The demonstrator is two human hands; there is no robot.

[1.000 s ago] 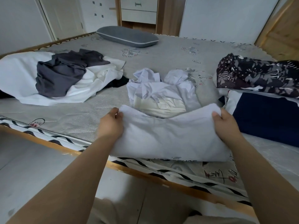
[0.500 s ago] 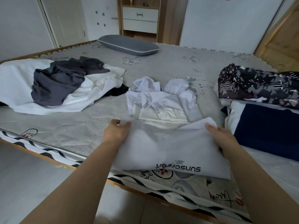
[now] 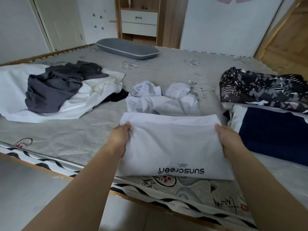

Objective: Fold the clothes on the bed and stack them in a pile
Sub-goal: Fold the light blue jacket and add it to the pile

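You see a grey pillow (image 3: 127, 48) lying at the far end of the mattress. Behind it stands a wooden cabinet (image 3: 139, 22) with two white drawers, and a wooden door (image 3: 286, 40) at right.

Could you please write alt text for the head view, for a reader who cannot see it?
Both hands, left hand and right hand, grip a folded white garment printed "sunscreen" on the grey patterned bed. Unfolded white and dark grey clothes lie left.
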